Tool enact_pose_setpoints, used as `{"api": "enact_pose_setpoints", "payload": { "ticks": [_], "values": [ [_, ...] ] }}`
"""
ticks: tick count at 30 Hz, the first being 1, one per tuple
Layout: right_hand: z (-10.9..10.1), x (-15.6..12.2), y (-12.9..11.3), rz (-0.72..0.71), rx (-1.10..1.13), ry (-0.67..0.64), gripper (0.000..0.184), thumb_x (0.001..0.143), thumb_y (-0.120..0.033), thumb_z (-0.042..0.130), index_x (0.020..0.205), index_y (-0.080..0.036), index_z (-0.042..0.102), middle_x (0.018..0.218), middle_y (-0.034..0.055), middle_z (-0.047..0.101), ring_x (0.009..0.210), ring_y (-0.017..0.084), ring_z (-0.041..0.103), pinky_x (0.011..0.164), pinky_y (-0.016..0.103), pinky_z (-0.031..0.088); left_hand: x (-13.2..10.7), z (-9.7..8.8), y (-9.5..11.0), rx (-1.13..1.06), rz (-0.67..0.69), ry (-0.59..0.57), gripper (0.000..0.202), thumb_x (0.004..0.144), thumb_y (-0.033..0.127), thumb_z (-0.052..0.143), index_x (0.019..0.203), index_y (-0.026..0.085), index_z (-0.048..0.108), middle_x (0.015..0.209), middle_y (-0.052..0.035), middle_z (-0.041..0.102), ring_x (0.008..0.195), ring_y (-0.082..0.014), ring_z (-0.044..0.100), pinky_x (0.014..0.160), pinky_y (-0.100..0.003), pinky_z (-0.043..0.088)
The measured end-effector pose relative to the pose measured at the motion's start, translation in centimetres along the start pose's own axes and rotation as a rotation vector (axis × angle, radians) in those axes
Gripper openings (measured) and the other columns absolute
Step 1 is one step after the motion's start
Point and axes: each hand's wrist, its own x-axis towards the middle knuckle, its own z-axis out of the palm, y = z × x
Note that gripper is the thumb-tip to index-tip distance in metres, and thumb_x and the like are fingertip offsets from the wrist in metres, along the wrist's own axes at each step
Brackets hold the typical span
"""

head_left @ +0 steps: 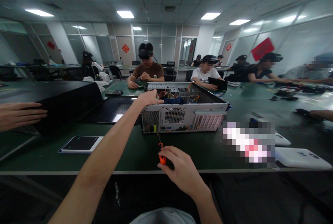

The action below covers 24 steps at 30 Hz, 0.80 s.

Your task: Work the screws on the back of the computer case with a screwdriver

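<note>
An open computer case [183, 118] lies on the table with its rear panel toward me, its ports, vents and slot covers showing. Cables and parts are visible inside it. My left hand [150, 98] is on the top left edge of the case, its fingers bent over the rim and partly hidden. In front of the rear panel, my right hand [178, 163] holds a screwdriver [162, 158] by its orange handle, fingers closed around it. The shaft points away from me at the lower left edge of the panel; whether the tip touches a screw I cannot tell.
A black panel [109, 110] lies left of the case. Another person's hand [22, 115] is by a large black case [65, 102]. A flat dark-topped device [80, 143] lies front left, a white device [301, 158] front right. Several people sit across the table.
</note>
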Motion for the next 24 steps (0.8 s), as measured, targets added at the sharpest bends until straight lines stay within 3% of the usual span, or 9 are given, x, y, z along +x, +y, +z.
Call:
{"api": "enact_pose_setpoints", "payload": {
  "ticks": [4, 10, 16, 24],
  "values": [
    [0.0, 0.2, -0.4, 0.053, -0.112, -0.024, 0.031, 0.085, -0.023, 0.080, 0.114, -0.021, 0.068, 0.113, 0.0069, 0.072, 0.098, 0.026, 0.069, 0.089, 0.041, 0.057, 0.2, 0.1, -0.1, 0.002, -0.006, -0.005, 0.062, 0.085, 0.071, 0.058, 0.125, 0.024, 0.056, 0.135, -0.0136, 0.068, 0.122, -0.0341, 0.064, 0.101, -0.043, 0.050],
    [0.1, 0.2, -1.0, 0.135, -0.201, -0.050, 0.034, 0.093, -0.032, 0.070, 0.126, -0.023, 0.065, 0.110, 0.0079, 0.067, 0.093, 0.025, 0.068, 0.085, 0.041, 0.055, 0.5, 0.3, -0.4, -0.001, 0.007, -0.006, 0.062, 0.085, 0.072, 0.058, 0.123, 0.023, 0.056, 0.136, -0.0145, 0.067, 0.122, -0.0343, 0.064, 0.101, -0.044, 0.050],
    [0.7, 0.2, -1.2, 0.167, -0.249, -0.045, 0.023, 0.097, -0.029, 0.063, 0.119, -0.023, 0.067, 0.107, 0.0068, 0.066, 0.088, 0.023, 0.069, 0.082, 0.037, 0.054, 0.3, 0.3, -0.3, -0.001, 0.004, -0.001, 0.063, 0.086, 0.072, 0.057, 0.124, 0.022, 0.056, 0.137, -0.0155, 0.066, 0.123, -0.0358, 0.063, 0.103, -0.047, 0.049],
    [2.1, 0.2, -1.6, 0.267, -0.236, 0.010, 0.025, 0.094, -0.022, 0.064, 0.118, -0.025, 0.070, 0.108, 0.0067, 0.067, 0.084, 0.020, 0.070, 0.077, 0.030, 0.054, 0.0, 0.0, -0.2, -0.024, -0.005, -0.007, 0.064, 0.084, 0.073, 0.060, 0.125, 0.024, 0.057, 0.137, -0.0134, 0.066, 0.124, -0.0342, 0.063, 0.103, -0.044, 0.048]
  ]
}}
